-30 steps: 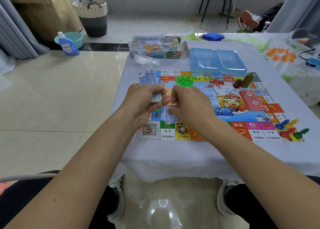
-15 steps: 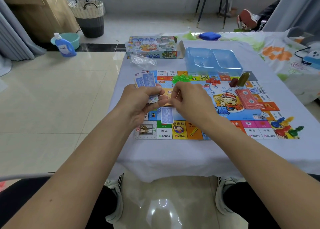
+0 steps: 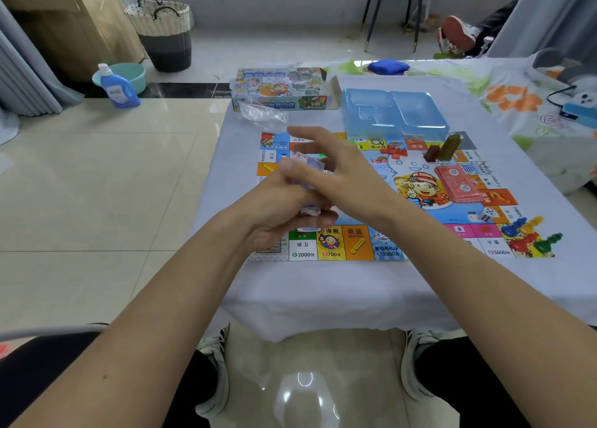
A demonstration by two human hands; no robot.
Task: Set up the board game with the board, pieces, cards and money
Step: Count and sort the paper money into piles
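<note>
Head view: dealing out the blue cards (image 3: 307,169), looks like. Left hand (image 3: 277,211) clamped round the small stack, held just above the board's (image 3: 329,243) near-left corner; right hand (image 3: 342,172) over it, grip wide, fingers spread, holding nothing. Bit blurry mid-motion. Best bet: thumb off one card at a time, keep the stack squared, lay it flat on its spot. Red cards (image 3: 458,182), dice (image 3: 486,214) and pawns (image 3: 529,237) already out on the tabletop (image 3: 323,285).
</note>
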